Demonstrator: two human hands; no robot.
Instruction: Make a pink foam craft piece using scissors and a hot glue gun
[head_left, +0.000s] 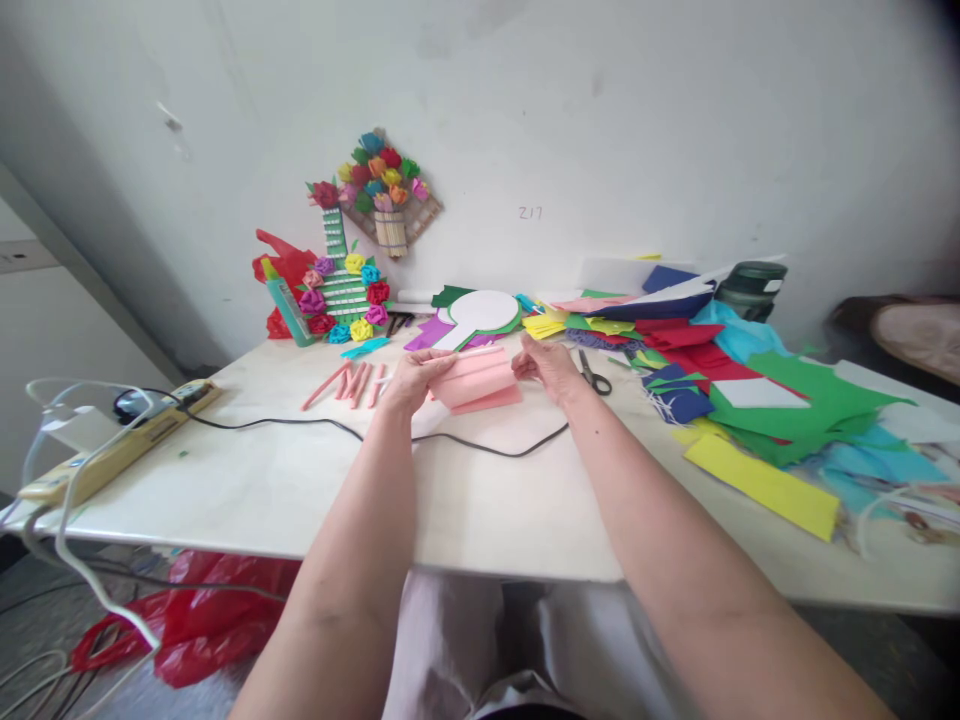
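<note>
A folded pink foam sheet (480,382) is held just above the white table (300,490), between both hands. My left hand (415,378) grips its left edge with fingers curled over it. My right hand (546,366) pinches its right edge. Several pink rolled strips (351,383) lie on the table to the left of my left hand. Black-handled scissors (595,373) rest just right of my right hand.
A black cable (315,423) runs across the table under my hands to a yellow power strip (112,448) at the left edge. Coloured foam sheets (757,400) pile up on the right. Paper-flower crafts (349,290) stand by the wall. A red bag (195,620) lies on the floor.
</note>
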